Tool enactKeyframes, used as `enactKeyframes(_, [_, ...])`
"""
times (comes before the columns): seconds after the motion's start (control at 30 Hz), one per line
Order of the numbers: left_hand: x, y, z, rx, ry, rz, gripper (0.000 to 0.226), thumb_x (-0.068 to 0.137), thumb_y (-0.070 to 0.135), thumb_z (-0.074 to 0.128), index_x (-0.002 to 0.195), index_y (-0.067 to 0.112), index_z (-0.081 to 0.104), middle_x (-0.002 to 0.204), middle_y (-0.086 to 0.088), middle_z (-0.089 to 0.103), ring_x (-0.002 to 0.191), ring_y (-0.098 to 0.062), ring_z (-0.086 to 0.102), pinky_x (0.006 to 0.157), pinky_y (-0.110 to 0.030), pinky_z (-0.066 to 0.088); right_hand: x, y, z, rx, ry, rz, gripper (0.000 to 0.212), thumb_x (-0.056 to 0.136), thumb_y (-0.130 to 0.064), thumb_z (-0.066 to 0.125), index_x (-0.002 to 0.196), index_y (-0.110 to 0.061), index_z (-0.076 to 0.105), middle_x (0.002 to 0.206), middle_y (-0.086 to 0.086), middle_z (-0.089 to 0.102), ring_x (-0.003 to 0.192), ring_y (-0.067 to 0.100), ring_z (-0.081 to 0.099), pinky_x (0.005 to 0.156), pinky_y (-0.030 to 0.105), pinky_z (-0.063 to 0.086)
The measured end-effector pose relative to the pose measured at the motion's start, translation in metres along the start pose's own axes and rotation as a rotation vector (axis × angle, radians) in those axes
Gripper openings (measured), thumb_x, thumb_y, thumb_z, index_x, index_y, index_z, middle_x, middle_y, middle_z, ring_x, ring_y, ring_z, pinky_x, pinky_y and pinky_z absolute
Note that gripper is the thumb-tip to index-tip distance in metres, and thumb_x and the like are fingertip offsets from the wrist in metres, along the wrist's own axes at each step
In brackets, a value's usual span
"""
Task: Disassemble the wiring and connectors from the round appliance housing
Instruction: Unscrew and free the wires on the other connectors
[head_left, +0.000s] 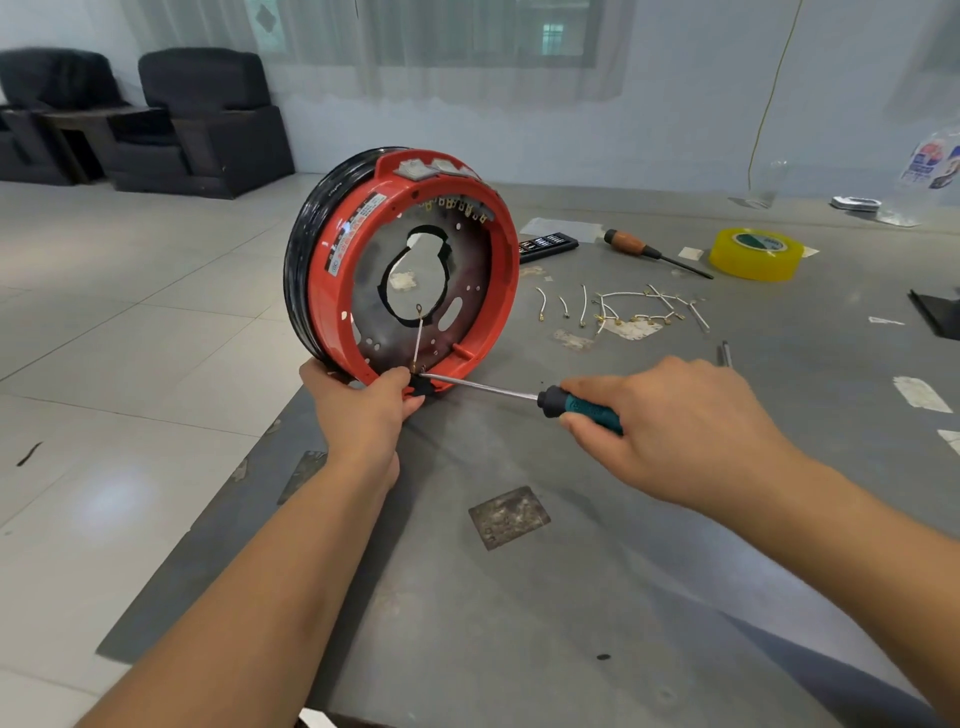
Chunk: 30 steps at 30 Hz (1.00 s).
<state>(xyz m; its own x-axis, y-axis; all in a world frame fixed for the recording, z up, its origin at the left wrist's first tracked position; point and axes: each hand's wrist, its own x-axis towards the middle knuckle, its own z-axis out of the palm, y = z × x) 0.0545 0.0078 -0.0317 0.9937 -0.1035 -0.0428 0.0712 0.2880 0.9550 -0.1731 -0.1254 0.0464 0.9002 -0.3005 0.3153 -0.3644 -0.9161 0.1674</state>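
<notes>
At the near-left corner of the grey table (597, 597), the round red-and-black housing (332, 291) stands on its edge, its open red side turned toward the table's middle. The left hand (358, 410) grips the housing's lowest rim, fingers curled over the edge and thumb pressed near a small black connector block (422, 387). Just right of the housing, the right hand (670, 431) wraps its fingers round the teal-and-black handle of a screwdriver (519, 396), whose metal shaft runs leftward with its tip at the housing's bottom rim, beside that block. Inside the housing, one thin white wire (417, 338) with a ring terminal rises from the same spot; whether the tip touches its lower terminal is hard to tell. Beyond the housing to the right lies a scatter of loose white wires (623, 306) with brass ends. Farther right of the housing rest a wooden-handled screwdriver (639, 248) and a yellow tape roll (756, 254).
</notes>
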Motion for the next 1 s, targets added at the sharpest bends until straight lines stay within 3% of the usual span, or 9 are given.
enactKeyframes(0.17, [0.000, 0.001, 0.001, -0.009, 0.018, -0.027, 0.060, 0.085, -0.007, 0.075, 0.123, 0.024, 0.042, 0.112, -0.003, 0.059, 0.085, -0.020, 0.074, 0.062, -0.028, 0.064, -0.017, -0.007, 0.025, 0.070, 0.070, 0.013, 0.046, 0.097, -0.063, 0.032, 0.133, -0.046, 0.053, 0.072, -0.005, 0.064, 0.069, 0.029, 0.065, 0.051, 0.029, 0.038])
enactKeyframes(0.33, [0.001, 0.002, 0.002, -0.033, 0.042, -0.050, 0.061, 0.085, -0.007, 0.075, 0.126, 0.022, 0.042, 0.115, -0.004, 0.058, 0.073, -0.018, 0.077, 0.063, -0.029, 0.064, -0.022, -0.013, 0.038, 0.079, 0.161, 0.007, 0.045, 0.096, -0.062, 0.035, 0.127, -0.044, 0.061, 0.067, -0.005, 0.065, 0.057, 0.027, 0.063, 0.045, 0.022, 0.020])
enactKeyframes(0.43, [0.001, 0.001, 0.001, -0.046, 0.048, -0.048, 0.061, 0.085, -0.008, 0.076, 0.126, 0.021, 0.042, 0.117, -0.005, 0.058, 0.066, -0.008, 0.076, 0.063, -0.029, 0.064, -0.024, -0.018, 0.042, 0.088, 0.160, 0.039, 0.054, 0.092, -0.064, 0.024, 0.127, -0.044, 0.061, 0.064, -0.006, 0.063, 0.055, 0.026, 0.061, 0.044, 0.022, 0.019])
enactKeyframes(0.53, [0.002, 0.002, 0.001, -0.047, 0.054, -0.058, 0.061, 0.084, -0.007, 0.077, 0.126, 0.022, 0.043, 0.121, -0.007, 0.059, 0.070, -0.015, 0.077, 0.063, -0.030, 0.064, -0.026, -0.019, 0.044, 0.138, 0.104, 0.060, 0.061, 0.091, -0.067, 0.015, 0.133, -0.046, 0.053, 0.070, -0.005, 0.065, 0.063, 0.025, 0.062, 0.045, 0.026, 0.025])
enactKeyframes(0.63, [0.003, 0.003, 0.000, -0.048, 0.032, -0.052, 0.061, 0.084, -0.008, 0.077, 0.124, 0.022, 0.043, 0.123, -0.009, 0.059, 0.071, -0.012, 0.078, 0.063, -0.030, 0.064, -0.018, -0.008, 0.031, 0.167, 0.022, 0.049, 0.059, 0.090, -0.069, 0.020, 0.138, -0.050, 0.048, 0.078, -0.006, 0.069, 0.073, 0.027, 0.065, 0.052, 0.030, 0.040])
enactKeyframes(0.7, [0.001, 0.003, -0.001, -0.035, 0.011, -0.041, 0.061, 0.084, -0.007, 0.077, 0.124, 0.022, 0.042, 0.124, -0.012, 0.060, 0.079, -0.021, 0.079, 0.064, -0.031, 0.065, -0.009, 0.002, 0.016, 0.143, -0.003, 0.018, 0.058, 0.089, -0.070, 0.021, 0.138, -0.053, 0.047, 0.079, -0.007, 0.068, 0.075, 0.027, 0.065, 0.056, 0.030, 0.045])
enactKeyframes(0.77, [0.000, 0.002, -0.002, -0.014, -0.006, -0.032, 0.061, 0.083, -0.007, 0.077, 0.125, 0.022, 0.042, 0.126, -0.013, 0.061, 0.093, -0.028, 0.077, 0.064, -0.031, 0.065, 0.000, 0.008, 0.003, 0.091, -0.009, -0.008, 0.059, 0.087, -0.071, 0.019, 0.137, -0.057, 0.046, 0.081, -0.005, 0.066, 0.080, 0.028, 0.066, 0.054, 0.029, 0.038])
enactKeyframes(0.87, [-0.001, 0.003, -0.002, -0.010, -0.024, -0.030, 0.060, 0.084, -0.006, 0.077, 0.123, 0.024, 0.042, 0.127, -0.012, 0.061, 0.097, -0.030, 0.076, 0.065, -0.031, 0.065, 0.011, 0.012, -0.012, 0.014, 0.017, -0.069, 0.056, 0.087, -0.069, 0.019, 0.133, -0.058, 0.049, 0.077, -0.006, 0.058, 0.082, 0.027, 0.065, 0.049, 0.026, 0.025])
enactKeyframes(1.0, [-0.002, 0.003, -0.002, -0.001, -0.038, -0.023, 0.057, 0.085, -0.005, 0.076, 0.120, 0.025, 0.043, 0.128, -0.013, 0.060, 0.098, -0.028, 0.076, 0.065, -0.030, 0.064, 0.027, 0.017, -0.028, -0.033, 0.010, -0.128, 0.054, 0.085, -0.069, 0.019, 0.124, -0.057, 0.055, 0.087, -0.009, 0.067, 0.084, 0.025, 0.063, 0.050, 0.026, 0.026])
